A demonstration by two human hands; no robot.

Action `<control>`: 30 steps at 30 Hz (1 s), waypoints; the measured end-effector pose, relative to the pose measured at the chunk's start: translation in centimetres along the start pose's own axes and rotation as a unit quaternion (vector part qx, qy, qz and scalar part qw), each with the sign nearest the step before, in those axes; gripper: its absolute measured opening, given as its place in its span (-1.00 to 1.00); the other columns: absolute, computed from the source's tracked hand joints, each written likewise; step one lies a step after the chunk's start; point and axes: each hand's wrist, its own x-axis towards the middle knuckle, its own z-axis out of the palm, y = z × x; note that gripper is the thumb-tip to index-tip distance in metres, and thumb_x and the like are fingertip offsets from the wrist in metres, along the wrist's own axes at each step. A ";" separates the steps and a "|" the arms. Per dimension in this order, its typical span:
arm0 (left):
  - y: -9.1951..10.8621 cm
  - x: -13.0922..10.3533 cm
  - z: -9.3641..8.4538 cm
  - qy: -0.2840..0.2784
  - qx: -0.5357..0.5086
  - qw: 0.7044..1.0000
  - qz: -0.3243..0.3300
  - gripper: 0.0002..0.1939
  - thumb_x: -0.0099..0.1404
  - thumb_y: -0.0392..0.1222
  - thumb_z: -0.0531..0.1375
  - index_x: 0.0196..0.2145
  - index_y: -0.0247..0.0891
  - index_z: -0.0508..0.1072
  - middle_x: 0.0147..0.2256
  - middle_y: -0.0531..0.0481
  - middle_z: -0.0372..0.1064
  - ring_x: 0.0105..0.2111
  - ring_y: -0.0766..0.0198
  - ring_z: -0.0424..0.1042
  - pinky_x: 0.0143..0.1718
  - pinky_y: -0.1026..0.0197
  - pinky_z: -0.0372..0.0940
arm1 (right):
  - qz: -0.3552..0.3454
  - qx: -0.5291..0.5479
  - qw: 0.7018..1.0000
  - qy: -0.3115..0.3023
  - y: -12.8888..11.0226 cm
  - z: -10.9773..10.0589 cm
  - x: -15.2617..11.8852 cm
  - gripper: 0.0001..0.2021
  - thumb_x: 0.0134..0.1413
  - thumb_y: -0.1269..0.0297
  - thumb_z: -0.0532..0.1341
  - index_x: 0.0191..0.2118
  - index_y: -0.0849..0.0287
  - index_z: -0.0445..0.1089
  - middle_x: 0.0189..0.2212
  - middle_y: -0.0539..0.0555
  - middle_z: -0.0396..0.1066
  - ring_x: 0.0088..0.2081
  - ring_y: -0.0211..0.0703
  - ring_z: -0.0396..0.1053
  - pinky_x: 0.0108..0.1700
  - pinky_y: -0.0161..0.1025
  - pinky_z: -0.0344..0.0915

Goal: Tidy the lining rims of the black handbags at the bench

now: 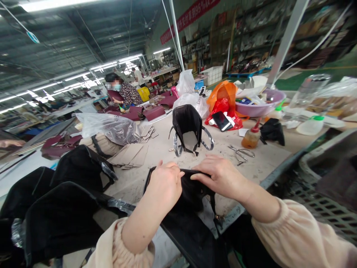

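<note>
Both hands grip the upper edge of a black bag (192,230) at the front edge of the table. My left hand (167,182) is closed over the edge on the left, its thumb pointing right. On the right, my right hand (220,173) pinches the same edge between thumb and fingers. A strap with a metal buckle hangs at the bag's right side. Beyond the hands, another black bag (187,126) stands upright with plastic-wrapped handles. Several more black bags (61,219) lie in a heap at the left.
Scissors (242,153), a bottle of amber liquid (251,137) and a phone (222,121) lie on the right side of the table (164,149). Cardboard pieces (131,154) are at left. A plastic crate (329,208) stands at right. A masked co-worker (128,91) sits farther back.
</note>
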 end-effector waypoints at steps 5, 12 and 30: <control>-0.1 0.1 -0.3 -0.003 -0.013 1.000 0.003 -0.75 0.28 -0.25 0.08 -0.49 -0.31 0.48 -0.36 -0.06 0.48 -0.34 0.23 0.45 0.07 0.06 0.18 | 0.016 -0.038 0.999 0.006 -0.2 0.5 0.5 -0.71 0.20 0.18 0.13 -0.50 0.17 0.40 -0.54 0.05 0.40 -0.40 -0.19 0.30 -0.26 -0.25 0.15; -1.2 1.0 -2.4 -0.075 -0.021 0.997 0.015 -0.69 0.26 -0.15 0.14 -0.57 -0.31 0.49 -0.40 -0.06 0.48 -0.40 0.27 0.44 -0.28 0.27 0.29 | 0.039 -0.004 0.999 0.025 1.0 0.4 0.3 -0.71 0.17 0.20 0.15 -0.53 0.18 0.39 -0.57 0.03 0.34 -0.43 -0.22 0.26 -0.38 -0.31 0.11; -1.8 0.3 -0.9 -0.012 0.015 1.000 0.022 -0.67 0.33 -0.15 0.03 -0.52 -0.31 0.43 -0.43 -0.04 0.43 -0.45 0.27 0.40 -0.39 0.24 0.20 | 0.012 -0.063 0.998 0.002 0.4 0.1 0.5 -0.70 0.20 0.21 0.10 -0.53 0.18 0.32 -0.58 0.02 0.33 -0.43 -0.20 0.27 -0.21 -0.23 0.17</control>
